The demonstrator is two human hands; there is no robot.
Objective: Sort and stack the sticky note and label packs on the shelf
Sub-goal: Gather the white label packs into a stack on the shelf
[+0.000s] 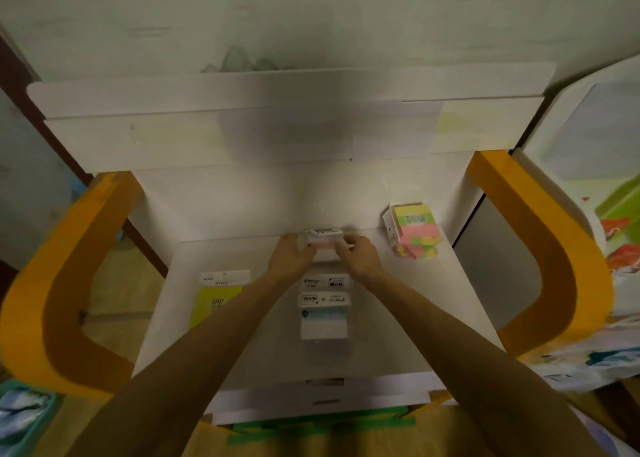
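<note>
While two bare forearms reach in from the near edge, a white shelf [398, 318] holds stationery laid out by kind. Nearest the person, in the middle, white label packs [323, 313] lie overlapped in a column running away from the viewer, apparently a pile already begun. To their left a yellow sticky note pack [214, 301] lies flat and apart, seemingly awaiting its own group. Farther back, the left hand [289, 257] and right hand [358, 257] together grip a small white pack [322, 245] at the far end of that column, fingers curled round its two sides, probably squaring it against the shelf's back panel. At the far right, multicoloured sticky note blocks [414, 230] lean in a rough stack, well apart from the labels.
</note>
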